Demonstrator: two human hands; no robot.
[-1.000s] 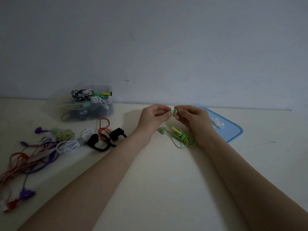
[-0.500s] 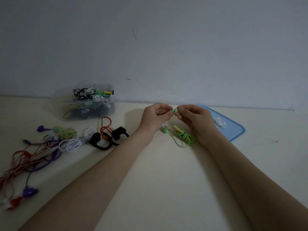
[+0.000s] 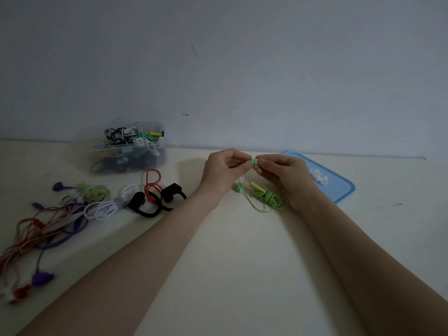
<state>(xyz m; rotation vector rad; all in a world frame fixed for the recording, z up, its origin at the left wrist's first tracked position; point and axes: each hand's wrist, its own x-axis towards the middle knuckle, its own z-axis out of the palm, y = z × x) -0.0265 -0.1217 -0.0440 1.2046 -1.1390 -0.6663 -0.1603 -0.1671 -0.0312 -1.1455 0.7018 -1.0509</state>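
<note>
A small green earbud (image 3: 254, 162) is held up above the cream table, pinched from both sides. My left hand (image 3: 224, 171) pinches its left end and my right hand (image 3: 284, 174) pinches its right end, fingers curled. Its thin cord drops to a coiled green and yellow cable (image 3: 271, 200) with a yellow plug (image 3: 257, 187) lying on the table below my hands. The pair's second green earbud (image 3: 238, 187) rests on the table beside the coil.
A clear box (image 3: 126, 151) full of tangled earphones stands at the back left by the wall. Loose earphones lie left of it: black ear-hook ones (image 3: 155, 200), white (image 3: 106, 208), red loop (image 3: 153, 184), purple and orange cords (image 3: 41, 229). A blue lid (image 3: 339, 190) holds white ear tips (image 3: 318, 177).
Both hands have kept pinching the green earbud in about the same place. The view has shifted slightly; nothing on the table has moved.
</note>
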